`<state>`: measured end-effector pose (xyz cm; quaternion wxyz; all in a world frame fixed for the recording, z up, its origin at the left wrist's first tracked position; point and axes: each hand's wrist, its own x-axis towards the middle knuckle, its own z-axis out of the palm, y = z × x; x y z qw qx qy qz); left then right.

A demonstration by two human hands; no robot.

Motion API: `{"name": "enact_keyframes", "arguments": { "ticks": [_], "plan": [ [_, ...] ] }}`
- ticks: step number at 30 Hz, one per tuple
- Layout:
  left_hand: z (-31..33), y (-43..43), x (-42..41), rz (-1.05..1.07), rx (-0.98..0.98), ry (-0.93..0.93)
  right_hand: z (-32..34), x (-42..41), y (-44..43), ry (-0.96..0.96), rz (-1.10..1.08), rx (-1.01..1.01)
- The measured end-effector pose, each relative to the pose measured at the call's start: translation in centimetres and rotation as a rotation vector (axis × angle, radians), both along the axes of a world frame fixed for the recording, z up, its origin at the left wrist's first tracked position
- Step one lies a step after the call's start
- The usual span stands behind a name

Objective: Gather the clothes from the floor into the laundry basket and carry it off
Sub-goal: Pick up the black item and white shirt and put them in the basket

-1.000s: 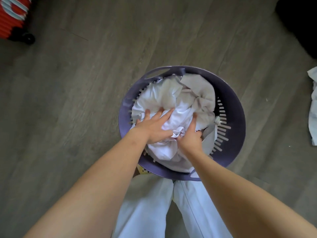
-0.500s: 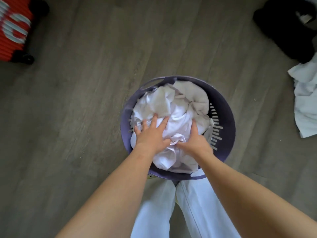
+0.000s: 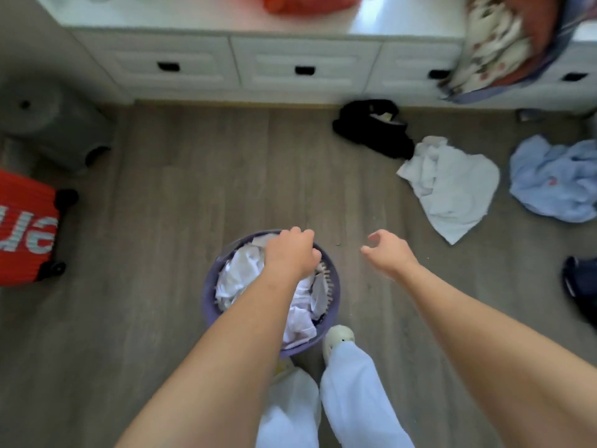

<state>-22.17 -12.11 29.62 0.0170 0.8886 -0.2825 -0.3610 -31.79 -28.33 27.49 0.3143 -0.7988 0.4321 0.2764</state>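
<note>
Standing over the purple laundry basket (image 3: 210, 305), stuffed with soft white laundry, left hand (image 3: 292, 253) curled above its far rim, grip uncertain; right hand (image 3: 389, 252) hung loose, holding nothing. Beyond, white cloth (image 3: 452, 189), blue garment (image 3: 552, 182), black garment (image 3: 371, 130) lay limp on floor; each probably light, bunchable anywhere.

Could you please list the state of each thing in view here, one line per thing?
Laundry basket: upright on the floor, filled with white clothes.
Left hand: over the basket, holding nothing visible.
Right hand: open, empty, above bare floor.
White garment: crumpled on the floor.
Black garment: on the floor by the drawers.
Blue garment: crumpled on the floor.
Drawers: closed.
</note>
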Motion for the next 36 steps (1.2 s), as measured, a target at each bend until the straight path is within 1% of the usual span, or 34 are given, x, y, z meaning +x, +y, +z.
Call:
{"name": "enact_keyframes", "arguments": {
  "ticks": [2,5,6,10,15,21,28,33,36],
  "plan": [
    [2.5,-3.6,-1.0,-0.061,-0.023,-0.032,2.8,-2.1,-2.7,-0.02,-0.041,-0.031],
    [5.2,-8.6,-2.7,-0.133,-0.057,-0.03,5.7,-5.1,-6.5,-0.029,-0.066,-0.075],
    [6.4,-11.6,-3.7,-0.178,-0.071,-0.039,7.0,-6.7,-9.0,-0.04,-0.11,-0.094],
    [8.0,-18.0,-5.6,-0.238,-0.121,-0.079,9.0,-9.7,-15.2,-0.067,-0.178,-0.103],
    [9.6,-26.5,-7.8,-0.233,-0.119,-0.11,11.1,-12.6,-24.5,-0.074,-0.171,-0.093],
    [10.2,-35.8,-8.8,-0.213,-0.137,-0.153,12.6,-14.0,-34.4,-0.127,-0.163,-0.074],
    [8.7,-41.6,-6.3,-0.228,-0.102,-0.196,10.7,-12.0,-39.8,-0.117,-0.153,-0.011],
    [6.6,-44.9,-1.0,-0.245,-0.037,-0.209,8.3,-6.8,-43.1,-0.138,-0.137,0.03],
    [4.7,-48.0,3.4,-0.241,-0.049,-0.201,6.2,-2.8,-46.1,-0.138,-0.15,0.047]
  ]
}}
